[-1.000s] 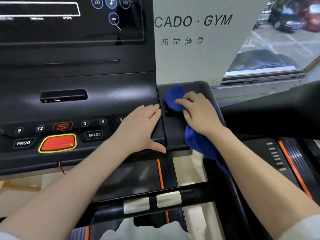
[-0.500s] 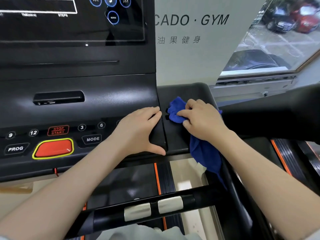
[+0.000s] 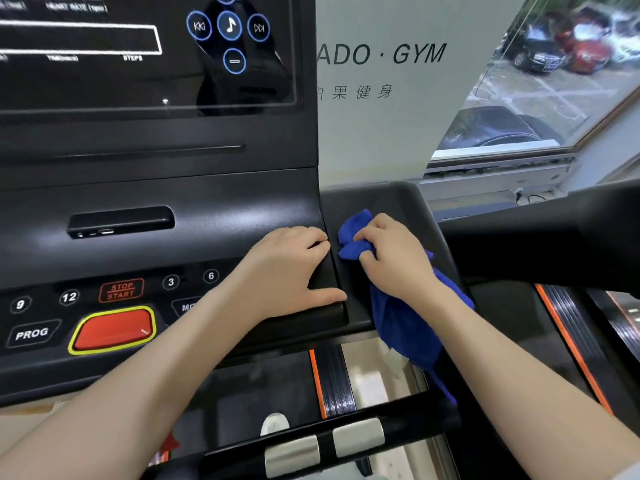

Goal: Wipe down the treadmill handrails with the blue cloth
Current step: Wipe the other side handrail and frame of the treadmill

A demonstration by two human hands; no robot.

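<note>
The right hand [image 3: 394, 258] is closed around a bunched fold of the blue cloth [image 3: 405, 323], fingers curled over it and pressing it onto the black side panel [image 3: 388, 206] of the treadmill, just right of the console [image 3: 173, 209]. One clump of the cloth sticks out past the fingertips toward the console's right edge, while the rest hangs down from under the wrist, over the panel's front lip. The left hand [image 3: 294, 268] holds nothing: it lies flat and open on the console's right corner, fingers together and pointing at the seam with the side panel, thumb stretched along the console's front edge. The two hands are just beside each other without touching. On the console, left of the left hand, sit the red button [image 3: 112, 329] with its yellow rim and the STOP/START key [image 3: 121, 289]. Below the console runs a black handrail [image 3: 346, 441] carrying two silver pads [image 3: 358, 436]. Right of the console, behind the side panel, a window [image 3: 540, 81] shows parked cars.
</note>
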